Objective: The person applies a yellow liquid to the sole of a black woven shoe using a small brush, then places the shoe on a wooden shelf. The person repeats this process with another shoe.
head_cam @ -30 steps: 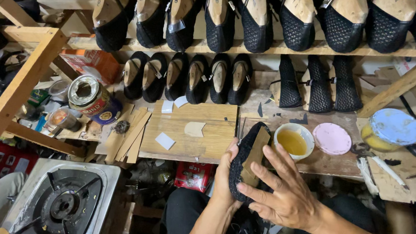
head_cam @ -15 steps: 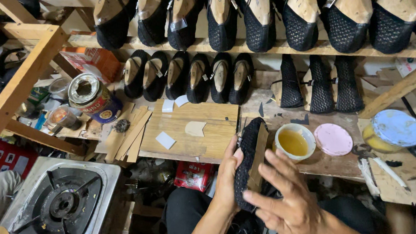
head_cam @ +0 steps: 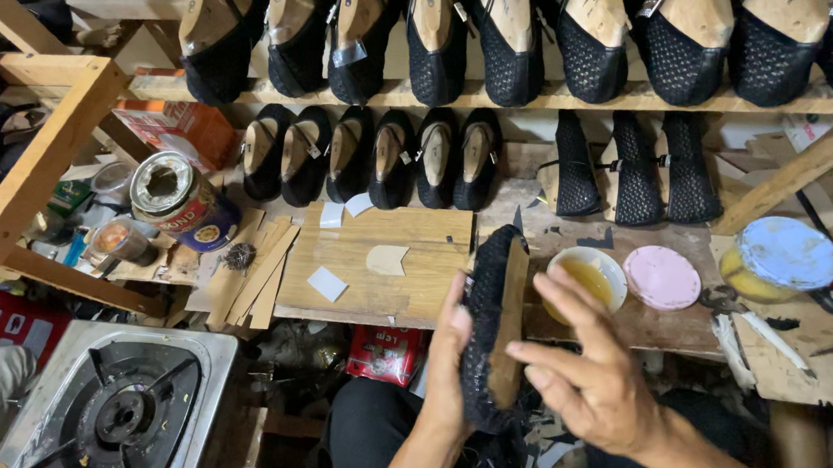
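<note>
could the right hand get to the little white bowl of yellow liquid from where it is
Probably yes: the right hand hovers open beside the shoe, and the bowl sits just beyond its fingertips on the bench with nothing between them.

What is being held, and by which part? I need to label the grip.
The left hand grips a black mesh shoe on its wooden last, along its side. The right hand is open beside it.

Black mesh cloth shoe (head_cam: 485, 320) w/ matt wood last, rough wood board (head_cam: 374, 265), glossy, prob. ceramic bowl (head_cam: 588, 277).
</note>
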### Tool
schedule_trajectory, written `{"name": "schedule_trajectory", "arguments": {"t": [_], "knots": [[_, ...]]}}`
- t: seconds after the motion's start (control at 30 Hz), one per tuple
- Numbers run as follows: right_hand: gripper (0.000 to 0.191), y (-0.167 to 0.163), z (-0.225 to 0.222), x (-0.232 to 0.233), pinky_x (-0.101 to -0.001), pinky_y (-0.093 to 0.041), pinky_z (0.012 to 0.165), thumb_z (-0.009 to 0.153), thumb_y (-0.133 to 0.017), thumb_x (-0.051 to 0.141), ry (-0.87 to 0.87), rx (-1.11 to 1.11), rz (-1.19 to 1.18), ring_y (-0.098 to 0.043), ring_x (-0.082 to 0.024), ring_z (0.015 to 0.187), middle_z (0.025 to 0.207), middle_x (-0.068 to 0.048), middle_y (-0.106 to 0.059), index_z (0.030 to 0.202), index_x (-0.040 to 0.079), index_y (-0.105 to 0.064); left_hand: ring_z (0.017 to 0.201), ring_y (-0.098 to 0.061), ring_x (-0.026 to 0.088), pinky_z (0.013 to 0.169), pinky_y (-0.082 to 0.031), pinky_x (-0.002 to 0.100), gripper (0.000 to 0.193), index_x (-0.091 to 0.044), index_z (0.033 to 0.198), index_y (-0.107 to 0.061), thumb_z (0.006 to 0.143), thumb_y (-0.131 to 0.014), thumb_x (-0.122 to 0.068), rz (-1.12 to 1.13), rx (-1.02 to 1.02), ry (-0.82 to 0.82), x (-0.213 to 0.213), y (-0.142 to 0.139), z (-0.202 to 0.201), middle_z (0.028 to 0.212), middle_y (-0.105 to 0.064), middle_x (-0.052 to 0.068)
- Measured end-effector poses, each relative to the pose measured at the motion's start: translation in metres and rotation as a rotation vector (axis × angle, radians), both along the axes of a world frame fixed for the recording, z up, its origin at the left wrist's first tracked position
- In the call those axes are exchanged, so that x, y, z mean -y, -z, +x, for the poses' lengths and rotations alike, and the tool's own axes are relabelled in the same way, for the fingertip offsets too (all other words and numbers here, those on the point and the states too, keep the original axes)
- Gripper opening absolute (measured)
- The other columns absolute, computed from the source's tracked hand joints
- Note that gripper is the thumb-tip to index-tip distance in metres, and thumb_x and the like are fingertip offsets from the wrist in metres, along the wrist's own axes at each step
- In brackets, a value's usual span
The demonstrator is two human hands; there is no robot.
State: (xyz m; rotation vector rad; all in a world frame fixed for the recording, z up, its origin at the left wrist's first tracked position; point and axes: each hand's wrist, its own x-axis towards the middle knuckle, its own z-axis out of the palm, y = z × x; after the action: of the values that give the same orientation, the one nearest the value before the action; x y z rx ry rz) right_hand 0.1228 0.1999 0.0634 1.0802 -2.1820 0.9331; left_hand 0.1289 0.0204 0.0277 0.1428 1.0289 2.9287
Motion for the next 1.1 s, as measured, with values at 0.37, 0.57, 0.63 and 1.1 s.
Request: {"name": "schedule_trajectory", "arguments": {"t": [0.37,0.57,0.63,1.1], "knots": [[0.076,0.012,-0.077,-0.044,-0.0708,-0.02,0.112,0.067,-0.075,0.062,0.47,0.245,0.504,-0.027,-0.048,0.147,0.161,-0.021,-0.037,0.119,0.006,-0.077,0.121,-0.061,0.025,0.097,-0.056,0.041,0.07,-0.009,0.152,-0.036,0.091,-0.065,-0.029,0.051,0.075,-0.037,0.014,0.012,-0.005,0.141,-0.055,0.013],[0.05,0.037,-0.087,-0.063,-0.0547,-0.025,0.118,0.085,-0.065,0.055,0.449,0.234,0.361,-0.03,-0.041,0.15,0.158,-0.017,-0.044,0.086,0.008,-0.084,0.113,-0.065,0.023,0.092,-0.058,0.038,0.067,-0.011,0.15,-0.037,0.092,-0.063,-0.033,0.111,0.035,0.026,0.013,0.008,-0.011,0.134,-0.059,0.014],[0.051,0.045,-0.09,-0.069,-0.0497,-0.028,0.125,0.088,-0.063,0.053,0.483,0.372,0.311,-0.036,-0.033,0.153,0.152,-0.008,-0.054,0.083,0.006,-0.083,0.107,-0.065,0.023,0.086,-0.058,0.038,0.064,-0.007,0.152,-0.04,0.099,-0.059,-0.039,0.094,0.092,-0.004,0.01,0.006,-0.018,0.129,-0.062,0.015],[0.062,0.023,-0.003,0.001,-0.0559,-0.01,0.131,0.107,-0.037,0.059,-0.039,0.032,0.036,-0.007,-0.04,0.162,0.174,-0.016,-0.009,0.148,0.016,-0.055,0.12,-0.065,0.024,0.101,-0.053,0.036,0.052,-0.006,0.149,-0.041,0.101,-0.048,-0.026,0.004,0.039,0.028,-0.021,-0.002,-0.024,0.136,-0.062,0.019]]}}
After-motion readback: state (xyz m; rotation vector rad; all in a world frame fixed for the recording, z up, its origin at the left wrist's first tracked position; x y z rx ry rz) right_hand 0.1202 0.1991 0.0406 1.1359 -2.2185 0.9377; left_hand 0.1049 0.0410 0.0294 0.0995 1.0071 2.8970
